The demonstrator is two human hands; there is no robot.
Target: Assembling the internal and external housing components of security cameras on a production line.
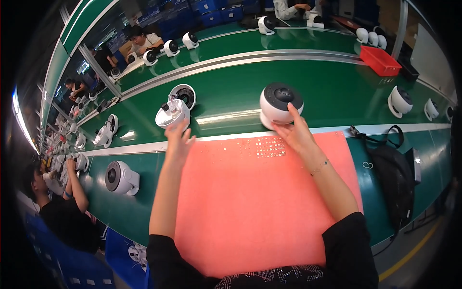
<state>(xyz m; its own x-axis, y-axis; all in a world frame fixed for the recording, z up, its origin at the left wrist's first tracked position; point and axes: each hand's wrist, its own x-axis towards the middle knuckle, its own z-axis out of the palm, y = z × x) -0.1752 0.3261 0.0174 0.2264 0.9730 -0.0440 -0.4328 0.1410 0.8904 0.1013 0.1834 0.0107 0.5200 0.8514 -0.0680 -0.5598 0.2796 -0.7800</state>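
A round white-and-black plastic device [276, 102] is seemingly being positioned, held by the right hand [298, 135]; steadying is probably being needed from the spread left hand [178, 138].

- The near green workbench [127, 212] carries a coral-pink mat [260, 216], one white spherical camera [130, 179] to the mat's left, and a black strapped bag [392, 176] to its right.
- Small metal pieces [270, 147] lie in rows on the mat near its far edge.
- The middle green work surface [226, 103], beyond a pale rail, bears an opened white camera housing [172, 115], another opened unit [102, 137] farther left, and white cameras [400, 102] at the right.
- A red plastic bin [380, 62] sits along its far edge.
- The far green surface [226, 43] holds several upright white-and-black cameras [191, 40].
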